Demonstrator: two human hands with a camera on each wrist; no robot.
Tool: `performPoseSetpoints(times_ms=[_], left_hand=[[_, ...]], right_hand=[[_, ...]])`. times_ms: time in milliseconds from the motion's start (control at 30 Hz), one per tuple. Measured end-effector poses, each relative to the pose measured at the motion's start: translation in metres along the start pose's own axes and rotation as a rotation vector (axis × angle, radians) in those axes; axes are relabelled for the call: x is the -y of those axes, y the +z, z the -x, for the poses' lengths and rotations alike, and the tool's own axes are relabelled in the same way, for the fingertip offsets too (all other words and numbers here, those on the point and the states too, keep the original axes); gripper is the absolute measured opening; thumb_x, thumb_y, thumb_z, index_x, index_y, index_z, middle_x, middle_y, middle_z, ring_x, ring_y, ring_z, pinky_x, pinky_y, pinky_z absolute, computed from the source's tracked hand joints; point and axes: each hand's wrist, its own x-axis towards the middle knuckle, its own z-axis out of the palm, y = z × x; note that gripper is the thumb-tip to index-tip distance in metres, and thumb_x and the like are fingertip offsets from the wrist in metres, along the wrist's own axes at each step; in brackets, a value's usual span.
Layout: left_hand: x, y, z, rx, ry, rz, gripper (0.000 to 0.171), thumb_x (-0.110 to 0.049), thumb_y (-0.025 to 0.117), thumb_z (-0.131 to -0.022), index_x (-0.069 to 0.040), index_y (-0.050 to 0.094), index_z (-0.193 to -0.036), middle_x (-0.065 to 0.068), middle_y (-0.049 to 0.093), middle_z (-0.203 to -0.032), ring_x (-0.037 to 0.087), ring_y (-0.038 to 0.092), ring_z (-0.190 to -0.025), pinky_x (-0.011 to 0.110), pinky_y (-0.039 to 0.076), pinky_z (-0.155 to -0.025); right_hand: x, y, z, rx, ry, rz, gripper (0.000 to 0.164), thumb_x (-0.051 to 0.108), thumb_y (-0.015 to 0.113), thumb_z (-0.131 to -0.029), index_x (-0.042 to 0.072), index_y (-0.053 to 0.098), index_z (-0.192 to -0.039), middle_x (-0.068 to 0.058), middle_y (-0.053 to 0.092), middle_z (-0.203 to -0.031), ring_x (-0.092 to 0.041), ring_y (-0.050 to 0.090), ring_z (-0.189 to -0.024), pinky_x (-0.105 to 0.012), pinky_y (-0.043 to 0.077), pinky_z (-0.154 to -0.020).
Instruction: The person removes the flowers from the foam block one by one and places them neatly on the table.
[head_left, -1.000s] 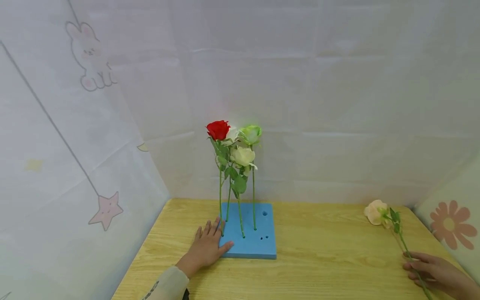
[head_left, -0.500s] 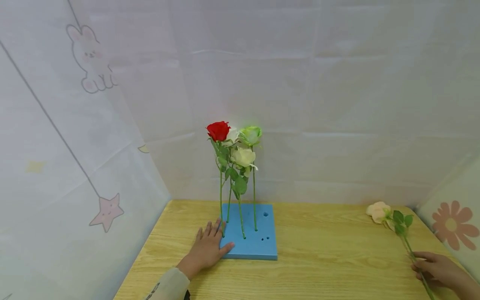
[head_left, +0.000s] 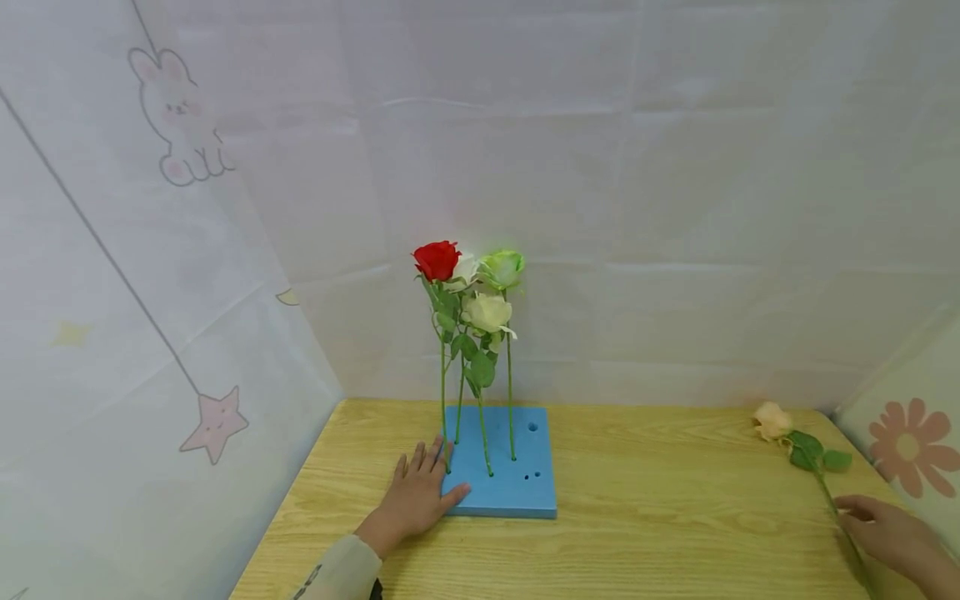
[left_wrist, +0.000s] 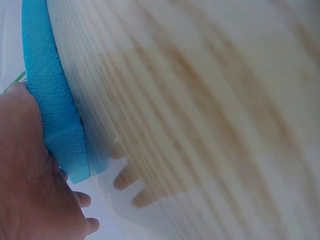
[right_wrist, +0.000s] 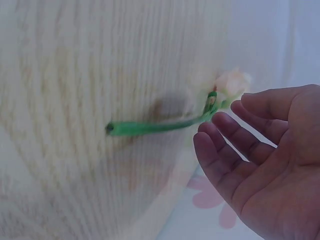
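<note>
At the left edge of a blue foam block, my left hand lies with fingers spread, thumb on top of the block. Upright in the block stand a red rose, a white rose, a green rose and a cream rose, their stems in holes. On the right, a peach rose extends along the table beside my right hand. The right wrist view shows its green stem just past the fingertips, with the fingers loosely bent and not wrapped around it.
The wood-grain table ends at a pale curtain behind and at patterned sheets on both sides. More holes show on the block's right half.
The peach rose and my right hand have shifted slightly right; the rose has turned and its stem has come out of my fingers' grip. My left hand and the block stay put.
</note>
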Motion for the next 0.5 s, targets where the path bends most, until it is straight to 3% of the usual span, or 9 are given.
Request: performPoseSetpoints(times_ms=[100,267,367,500], left_hand=[[0.000,0.000,-0.001,-0.003,-0.003,-0.002,0.088,-0.073,0.034,-0.099,-0.013,0.024,-0.163,0.011,0.010,-0.170,0.046,0.013,-0.153,0.070,0.013,-0.117],[0.000,0.001,-0.001,-0.008,-0.006,-0.002,0.089,-0.074,0.033,-0.099,-0.013,0.024,-0.163,0.011,0.011,-0.170,0.046,0.013,-0.153,0.070,0.013,-0.117],[0.000,0.002,-0.001,-0.007,-0.005,0.002,0.088,-0.073,0.034,-0.099,-0.012,0.024,-0.163,0.011,0.011,-0.170,0.046,0.013,-0.153,0.070,0.013,-0.117],[-0.001,0.002,-0.001,-0.016,0.001,0.006,0.086,-0.069,0.038,-0.101,-0.011,0.025,-0.162,0.013,0.012,-0.169,0.047,0.013,-0.152,0.071,0.012,-0.116]], right_hand=[[0.011,0.001,0.000,-0.051,-0.055,0.058,0.054,0.030,0.047,-0.108,-0.019,0.052,-0.128,-0.038,0.063,-0.114,-0.047,0.065,-0.094,-0.053,0.054,-0.071],[0.040,0.004,0.003,-0.116,-0.121,0.012,0.051,0.029,0.050,-0.108,-0.016,0.055,-0.131,-0.033,0.066,-0.116,-0.044,0.067,-0.096,-0.049,0.056,-0.070],[0.057,0.006,0.007,-0.113,-0.141,-0.054,0.052,0.031,0.049,-0.109,-0.013,0.053,-0.136,-0.030,0.066,-0.119,-0.036,0.069,-0.096,-0.043,0.057,-0.070],[0.077,0.012,0.013,-0.101,-0.140,-0.173,0.060,0.040,0.050,-0.108,-0.009,0.049,-0.143,-0.027,0.065,-0.127,-0.017,0.070,-0.094,-0.032,0.058,-0.071]])
